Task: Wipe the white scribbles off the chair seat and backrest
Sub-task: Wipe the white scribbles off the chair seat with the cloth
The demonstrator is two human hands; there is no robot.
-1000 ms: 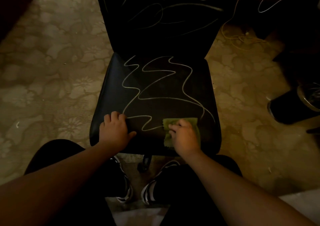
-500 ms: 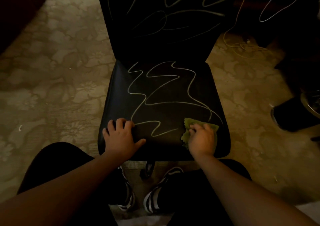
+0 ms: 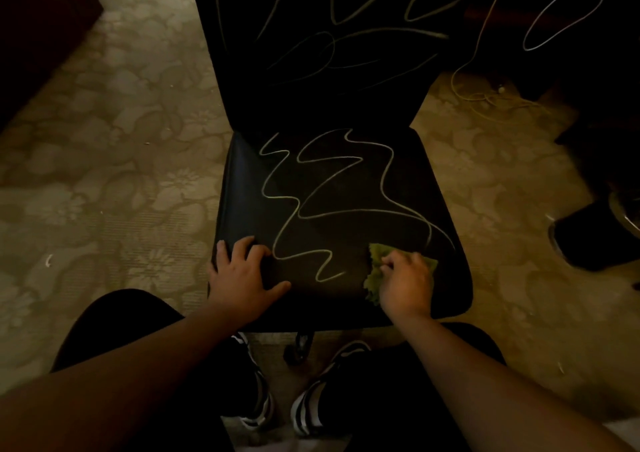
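Seat [image 3: 346, 191] of black chair taken as landmark; everything below is placed relative to it. White scribbles [image 3: 332, 188] cover most of the seat, a zigzag from its back edge down toward its front edge. More scribbles run across the backrest [image 3: 311, 70], which rises from the seat's rear.

Right hand [image 3: 407, 283] at the seat's front right corner, fingers curled down onto a green cloth [image 3: 375, 278] and pressing it against the surface. Left hand [image 3: 242, 278] at the seat's front left corner, fingers spread and lying on the seat, holding nothing; it looks to be steadying the chair.

Step in hand, by my reading: wiping the seat, barely started, since nearly all lines remain.

Technique notes:
- Keep the cloth flat under the palm, not bunched under the fingertips, for wider contact.
- Work in overlapping strokes from the front right corner across to the front left, then toward the rear.
- Chair has casters under the seat; maintain left-hand bracing or it may roll.
- Backrest untouched; do after the seat.
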